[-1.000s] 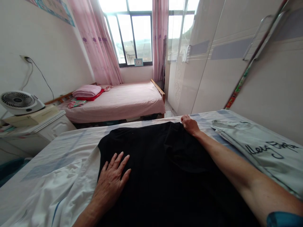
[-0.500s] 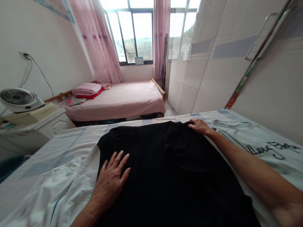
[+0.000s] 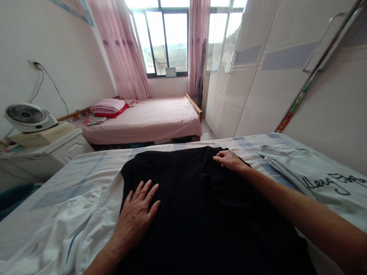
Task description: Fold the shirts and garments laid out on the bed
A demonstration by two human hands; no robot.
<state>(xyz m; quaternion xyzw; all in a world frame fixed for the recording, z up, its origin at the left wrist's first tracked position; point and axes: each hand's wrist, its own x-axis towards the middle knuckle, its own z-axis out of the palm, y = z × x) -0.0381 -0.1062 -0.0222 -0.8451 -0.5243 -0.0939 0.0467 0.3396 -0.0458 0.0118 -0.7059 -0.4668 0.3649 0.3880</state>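
A black garment (image 3: pixel 180 206), its exact kind unclear, lies spread on the bed in front of me, with loose folds on its right side. My left hand (image 3: pixel 139 208) rests flat on the garment's left part, fingers spread. Near its far right edge, my right hand (image 3: pixel 228 159) has its thumb and fingers pinched together on the black cloth. White clothing (image 3: pixel 88 225) sticks out from under the garment at the left. A pale green shirt (image 3: pixel 312 168) with black lettering lies folded to the right of my right arm.
The bed sheet (image 3: pixel 86 164) is white with blue patches. Beyond stands a pink-covered bed (image 3: pixel 160 118) with folded bedding (image 3: pixel 107 106). Wardrobes (image 3: pixel 258 95) line the right side. A white fan (image 3: pixel 28 116) sits on a cabinet (image 3: pixel 69 147) at the left.
My right hand has moved left and slightly nearer from the garment's far right edge, fingers now closed on the cloth. My left hand stays flat in place. The view has shifted slightly.
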